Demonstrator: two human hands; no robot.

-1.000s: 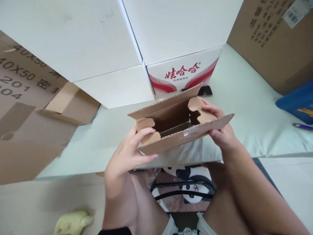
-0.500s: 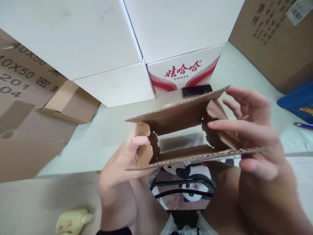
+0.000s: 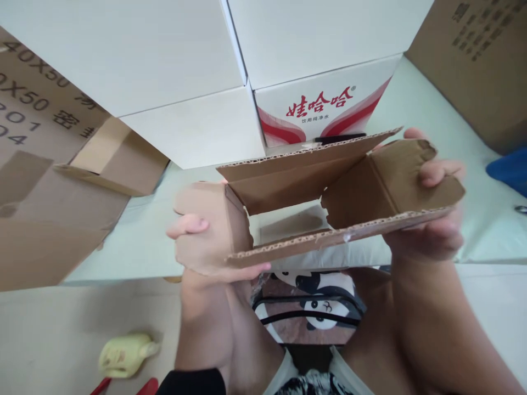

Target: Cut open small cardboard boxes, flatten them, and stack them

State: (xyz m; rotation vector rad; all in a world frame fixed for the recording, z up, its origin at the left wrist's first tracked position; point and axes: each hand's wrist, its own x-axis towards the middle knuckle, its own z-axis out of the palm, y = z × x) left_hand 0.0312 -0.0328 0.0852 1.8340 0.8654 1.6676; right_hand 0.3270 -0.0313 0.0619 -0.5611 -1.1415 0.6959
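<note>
A small brown cardboard box point(image 3: 280, 181), open at top and bottom, is held up between both hands over the table. Its two short end flaps are folded outward, and the table shows through the middle. My left hand point(image 3: 193, 230) grips the left flap with the thumb on its inner face, fingers underneath along the near wall. At the right end, my right hand point(image 3: 440, 219) wraps round the other flap, the thumb over its edge and the remaining fingers partly hidden behind the cardboard.
White cartons point(image 3: 164, 66) are stacked at the back, one a printed red-and-white carton point(image 3: 325, 109). Large brown cartons stand left point(image 3: 37, 164) and right point(image 3: 481, 71). A dark flat object point(image 3: 340, 139) lies behind the box. A yellow bottle point(image 3: 123, 355) is on the floor.
Both end flaps have been turned outward, where before they stood up or leaned inward. My right hand has gone from loosely spread fingers to gripping the right flap.
</note>
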